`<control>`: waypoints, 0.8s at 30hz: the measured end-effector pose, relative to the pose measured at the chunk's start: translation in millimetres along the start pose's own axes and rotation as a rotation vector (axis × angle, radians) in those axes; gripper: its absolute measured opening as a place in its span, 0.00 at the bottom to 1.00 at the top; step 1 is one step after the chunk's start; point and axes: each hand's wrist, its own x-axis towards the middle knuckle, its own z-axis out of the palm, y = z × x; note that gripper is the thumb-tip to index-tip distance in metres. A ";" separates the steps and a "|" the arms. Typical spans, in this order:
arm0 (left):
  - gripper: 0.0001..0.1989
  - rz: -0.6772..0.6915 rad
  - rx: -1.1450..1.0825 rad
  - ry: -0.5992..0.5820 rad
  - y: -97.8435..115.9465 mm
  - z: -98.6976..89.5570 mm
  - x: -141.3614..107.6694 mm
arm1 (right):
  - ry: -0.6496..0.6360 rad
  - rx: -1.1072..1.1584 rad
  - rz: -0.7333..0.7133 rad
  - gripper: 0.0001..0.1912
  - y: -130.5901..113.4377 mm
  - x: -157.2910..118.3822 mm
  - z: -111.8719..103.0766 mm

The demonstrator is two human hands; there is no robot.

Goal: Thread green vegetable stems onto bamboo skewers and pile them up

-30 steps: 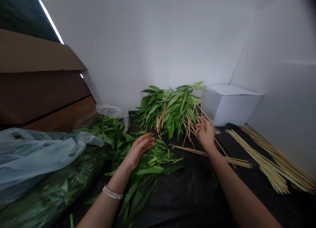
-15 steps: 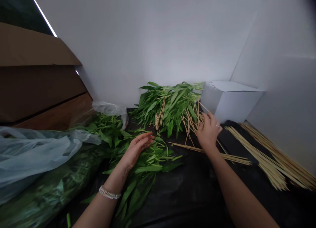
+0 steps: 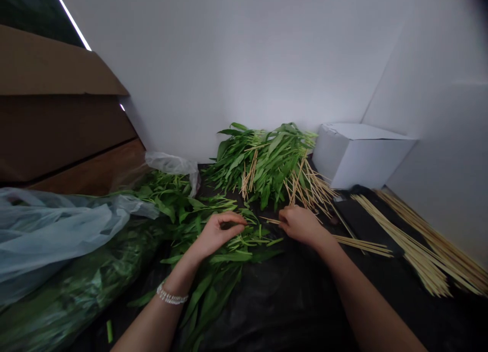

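Note:
Leafy green stems, which look like water spinach (image 3: 229,245), lie loose on a black plastic sheet (image 3: 282,301). My left hand (image 3: 215,235) is over their cut ends, thumb and fingers apart with nothing between them. My right hand (image 3: 301,224) is closed, its fingertips pinching the thin bamboo skewers (image 3: 362,244) lying flat on the sheet; their pointed ends stick out left of my fingers. Behind the hands is a heap of greens (image 3: 263,164) with skewers (image 3: 310,184) fanning out on its right side.
A plastic bag of greens (image 3: 76,281) fills the left side, below a cardboard box (image 3: 57,133). At right are a white box (image 3: 373,158), a dark flat object (image 3: 362,220) and long bundles of skewers (image 3: 415,250). A white wall (image 3: 247,57) stands behind.
My right hand has come away from the skewers by the heap, moving left and nearer to the flat skewers. My left hand's thumb and fingers have spread apart slightly.

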 end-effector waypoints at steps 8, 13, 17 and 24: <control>0.07 0.194 0.391 -0.152 -7.7 2.8 -0.7 | -0.052 -0.078 0.030 0.10 -5.5 -0.1 9.6; 0.04 0.214 0.370 -0.078 -9.5 4.6 0.6 | -0.010 -0.094 0.028 0.10 -14.0 -0.8 6.3; 0.09 0.118 0.300 0.139 -11.8 3.0 1.8 | 0.112 -0.096 -0.021 0.11 -22.1 -1.2 1.3; 0.13 0.114 0.452 0.593 -14.0 -15.2 2.1 | 0.227 -0.038 -0.098 0.10 -37.0 -1.0 9.7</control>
